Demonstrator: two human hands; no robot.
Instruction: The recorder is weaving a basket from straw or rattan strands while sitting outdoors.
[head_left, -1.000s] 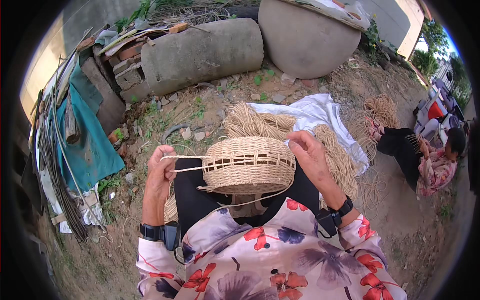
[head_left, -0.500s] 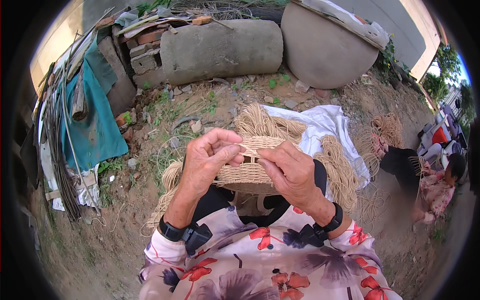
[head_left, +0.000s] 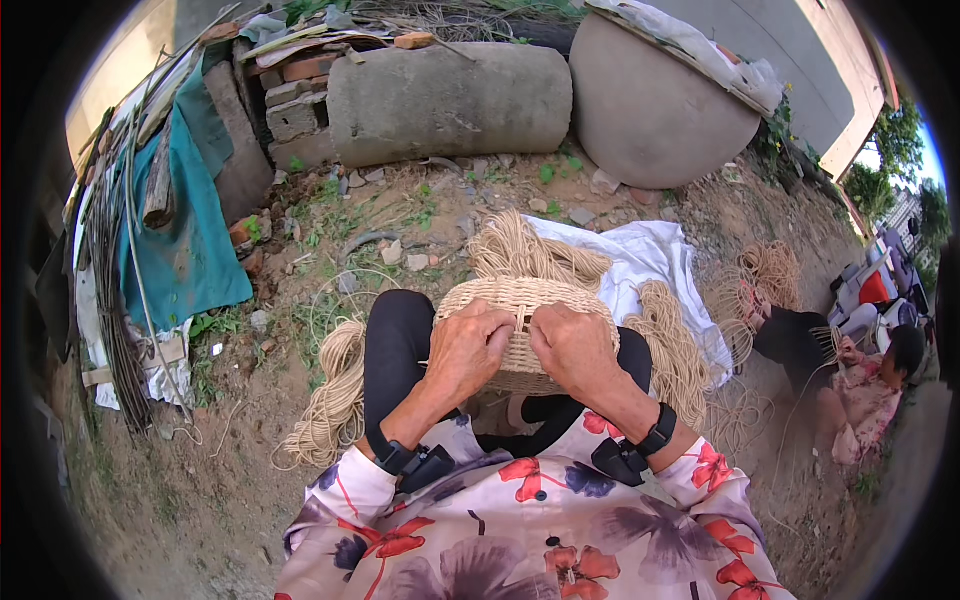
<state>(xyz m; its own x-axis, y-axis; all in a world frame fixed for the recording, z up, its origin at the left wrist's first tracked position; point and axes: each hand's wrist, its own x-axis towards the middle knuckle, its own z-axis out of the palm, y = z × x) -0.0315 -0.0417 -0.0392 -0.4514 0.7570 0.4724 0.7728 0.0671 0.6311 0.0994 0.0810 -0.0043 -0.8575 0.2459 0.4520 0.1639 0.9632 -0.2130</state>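
Far left, the teal cloth (head_left: 185, 235) hangs well off from the work, with dirt ground (head_left: 255, 420) running between it and the coil of cord (head_left: 335, 395) beside the left knee (head_left: 395, 325). The left hand (head_left: 465, 345) has come in from its earlier place out to the side, where it held two strands away from the weave; now its fingers curl against the near wall of the basket (head_left: 525, 292), which sits between the knees. So the work looks gathered onto one spot there (what the fingertips pinch, I cannot tell). Across a narrow strip of weave, the right hand (head_left: 575, 345) is curled likewise, its grip hidden too. The basket's rim shows above both. For elbow room, the left has the freer side; on the right, the cord bundle (head_left: 668, 345) crowds the right knee (head_left: 635, 362), with another person (head_left: 868, 395) well apart.
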